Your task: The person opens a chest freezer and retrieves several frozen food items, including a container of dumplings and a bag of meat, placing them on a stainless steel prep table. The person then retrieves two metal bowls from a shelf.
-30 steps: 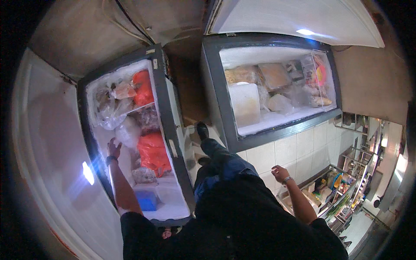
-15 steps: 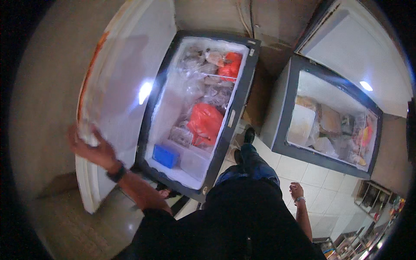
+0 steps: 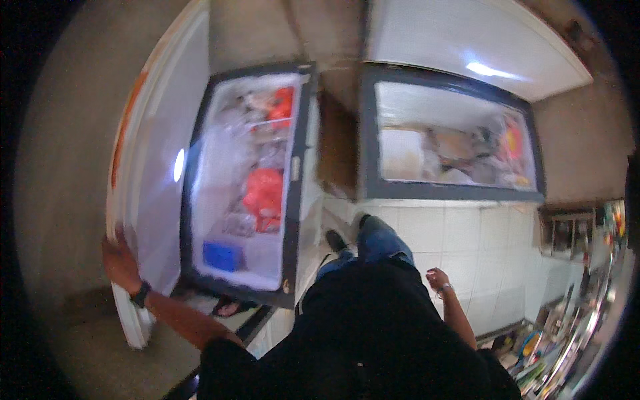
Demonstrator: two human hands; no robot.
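Note:
My left hand [image 3: 122, 262] grips the edge of the raised white lid [image 3: 157, 167] of the left chest freezer [image 3: 289, 220]; the lid's rim is rusty. Inside that freezer, frost lines the walls. Clear plastic bags, two red plastic bags [image 3: 263, 191] and a blue box [image 3: 223, 256] lie in it. My right hand [image 3: 437, 277] hangs low over the tiled floor, its fingers curled in, and touches nothing. Motion blurs it a little, but no object shows in it. A watch is on my left wrist and a bracelet on my right.
A second chest freezer [image 3: 460, 191] stands to the right with its lid [image 3: 467, 40] up, holding a whitish container [image 3: 402, 153] and several bagged goods. A narrow gap with a brown panel [image 3: 339, 143] separates the freezers. Cluttered shelves [image 3: 567, 230] line the far right.
The view has turned, so both freezers sit further left and the right one looks level. My left hand stays at the lid's edge, and the lid looks steeper. My right hand still hangs down.

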